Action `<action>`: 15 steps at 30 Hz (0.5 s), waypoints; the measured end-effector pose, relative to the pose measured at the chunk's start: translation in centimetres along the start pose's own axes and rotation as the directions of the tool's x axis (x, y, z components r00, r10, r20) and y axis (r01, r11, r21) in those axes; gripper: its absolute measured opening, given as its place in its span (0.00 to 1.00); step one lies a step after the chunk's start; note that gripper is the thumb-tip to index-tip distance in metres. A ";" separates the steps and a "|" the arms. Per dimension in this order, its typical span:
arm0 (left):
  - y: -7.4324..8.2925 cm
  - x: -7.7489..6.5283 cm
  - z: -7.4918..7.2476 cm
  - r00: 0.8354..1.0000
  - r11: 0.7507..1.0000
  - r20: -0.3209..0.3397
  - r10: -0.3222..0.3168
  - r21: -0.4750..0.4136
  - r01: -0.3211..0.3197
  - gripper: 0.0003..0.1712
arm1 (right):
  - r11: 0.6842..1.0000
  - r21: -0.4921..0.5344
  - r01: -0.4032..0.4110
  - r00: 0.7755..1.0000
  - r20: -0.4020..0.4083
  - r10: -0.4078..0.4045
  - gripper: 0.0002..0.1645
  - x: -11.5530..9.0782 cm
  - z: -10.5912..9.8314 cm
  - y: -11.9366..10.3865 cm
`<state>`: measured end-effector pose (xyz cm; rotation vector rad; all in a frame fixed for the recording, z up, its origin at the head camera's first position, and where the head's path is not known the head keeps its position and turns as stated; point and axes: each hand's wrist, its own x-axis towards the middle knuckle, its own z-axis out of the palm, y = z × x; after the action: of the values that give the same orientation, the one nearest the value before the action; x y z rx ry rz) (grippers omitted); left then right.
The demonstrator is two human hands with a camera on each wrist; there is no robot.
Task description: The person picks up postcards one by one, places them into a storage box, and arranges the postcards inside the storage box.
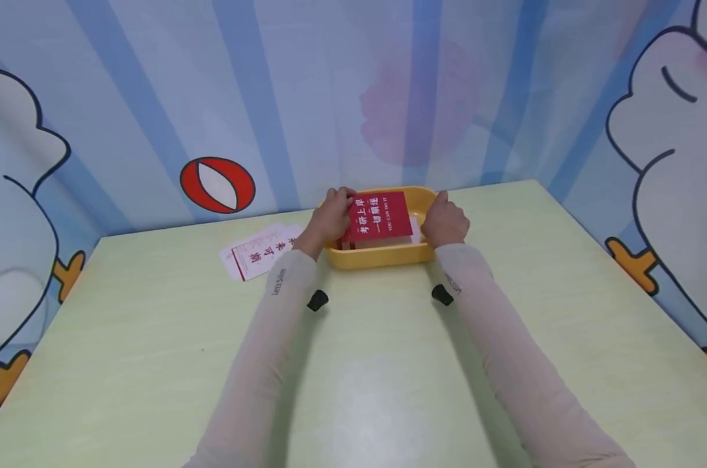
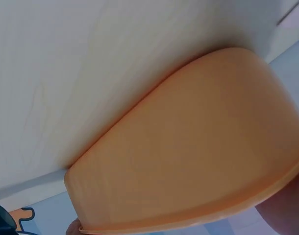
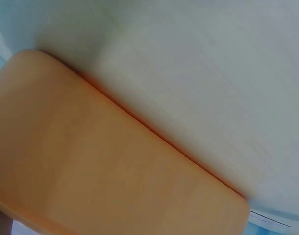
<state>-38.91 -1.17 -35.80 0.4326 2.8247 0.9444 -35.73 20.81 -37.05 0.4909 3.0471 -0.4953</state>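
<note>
In the head view, upper centre of the frame, we see a yellow basket [image 1: 383,259] on the desk [image 1: 377,390], squarely between the two hands. The left hand [image 1: 330,218] is curled over its left end and the right hand [image 1: 445,220] over its right end, both gripping the rim. A red card [image 1: 388,224] lies in the basket, its upper-left edge right by the left fingers — whether they touch it we cannot tell.

On that card we read "YOU CAN DO IT" beside two lines of white Chinese characters. Left of centre, white cards [image 1: 242,263] with large dark red Chinese characters lie overlapping, partly behind the left wrist. The left sleeve [image 1: 254,364] carries dark print beginning "Lets"; the right sleeve [image 1: 523,383] has print too small for us to read.

The wrist views add what the head view hides — the basket's smooth outer side walls, looking orange there, and the long base edge meeting the desk.
</note>
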 end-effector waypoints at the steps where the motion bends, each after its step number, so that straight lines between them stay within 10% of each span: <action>1: 0.1 -0.1 0.0 1.000 1.000 -0.005 0.000 0.016 0.000 0.24 | 1.000 -0.004 0.000 1.000 -0.001 0.000 0.30 0.0 -0.1 0.0; 15: 0.1 -0.3 0.3 1.000 0.979 -0.016 0.000 0.202 0.003 0.28 | 1.000 -0.020 -0.003 1.000 0.007 0.003 0.31 -0.2 0.0 -0.2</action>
<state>-38.57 -0.99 -36.00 0.4467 2.9475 0.6643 -35.57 20.60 -36.95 0.4918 3.0412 -0.4647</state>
